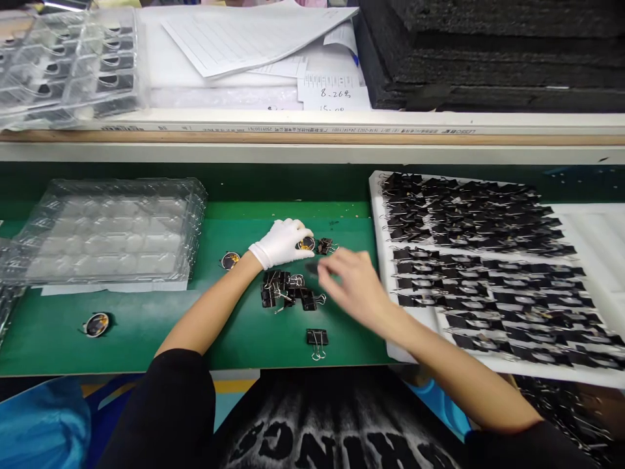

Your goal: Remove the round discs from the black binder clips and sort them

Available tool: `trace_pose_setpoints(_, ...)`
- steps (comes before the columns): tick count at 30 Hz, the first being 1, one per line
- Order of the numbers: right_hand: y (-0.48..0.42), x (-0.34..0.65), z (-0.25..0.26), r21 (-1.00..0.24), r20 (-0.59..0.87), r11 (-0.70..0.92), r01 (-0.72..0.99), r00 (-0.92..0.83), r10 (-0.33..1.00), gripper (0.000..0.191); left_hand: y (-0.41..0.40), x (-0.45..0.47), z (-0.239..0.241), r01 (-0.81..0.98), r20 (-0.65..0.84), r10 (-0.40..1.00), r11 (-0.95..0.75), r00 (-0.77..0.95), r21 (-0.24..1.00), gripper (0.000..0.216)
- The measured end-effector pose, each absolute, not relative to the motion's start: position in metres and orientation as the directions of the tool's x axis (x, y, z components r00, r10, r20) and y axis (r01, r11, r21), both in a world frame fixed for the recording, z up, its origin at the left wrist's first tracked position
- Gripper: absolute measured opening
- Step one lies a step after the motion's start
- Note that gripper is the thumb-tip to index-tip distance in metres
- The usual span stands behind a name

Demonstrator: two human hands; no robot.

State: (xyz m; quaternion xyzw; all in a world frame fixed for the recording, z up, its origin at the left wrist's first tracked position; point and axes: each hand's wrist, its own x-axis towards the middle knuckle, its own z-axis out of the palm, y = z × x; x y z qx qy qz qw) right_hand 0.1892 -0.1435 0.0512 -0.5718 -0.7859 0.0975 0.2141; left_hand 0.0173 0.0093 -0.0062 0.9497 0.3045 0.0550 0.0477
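Note:
My left hand (283, 241), in a white glove, is closed around a small round metal part (306, 244) on the green mat (234, 339). A black binder clip (326, 246) lies right beside that part. My bare right hand (354, 283) hovers over the mat, smeared by motion, just right of a small heap of black binder clips (288, 290). One binder clip (317, 339) lies alone nearer to me. Two more round parts rest on the mat, one (230, 260) by my left wrist and one (97, 324) far left.
A white foam tray (415, 319) at the right carries several rows of black binder clips. Stacked clear plastic blister trays (112, 231) stand at the left. On the shelf above are papers (254, 39), more clear trays (63, 62) and black foam sheets (488, 52).

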Motion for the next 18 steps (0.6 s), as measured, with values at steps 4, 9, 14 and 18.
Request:
trace_pose_setpoints(4, -0.081, 0.198, 0.053, -0.403, -0.06, 0.02, 0.915, -0.049, 0.997, 0.032, 0.011, 0.017, -0.005, 0.579, 0.061, 0.587, -0.807, 0.807, 0.116, 0.052)
trace_pose_setpoints(9, -0.05, 0.193, 0.041, -0.287, -0.212, -0.052, 0.956, -0.01, 0.977, 0.037, 0.011, 0.017, -0.008, 0.597, 0.056, 0.605, -0.794, 0.794, 0.113, 0.061)
trace_pose_setpoints(14, -0.041, 0.209, 0.034, -0.356, -0.308, -0.052, 0.933, -0.064, 0.949, 0.033, 0.011, 0.017, -0.01, 0.612, 0.063, 0.626, -0.776, 0.777, 0.151, 0.073)
trace_pose_setpoints(18, -0.038, 0.212, 0.03, -0.373, -0.264, -0.051, 0.926, -0.053, 0.963, 0.032, 0.011, 0.018, -0.009, 0.629, 0.052, 0.642, -0.762, 0.765, 0.155, 0.076)
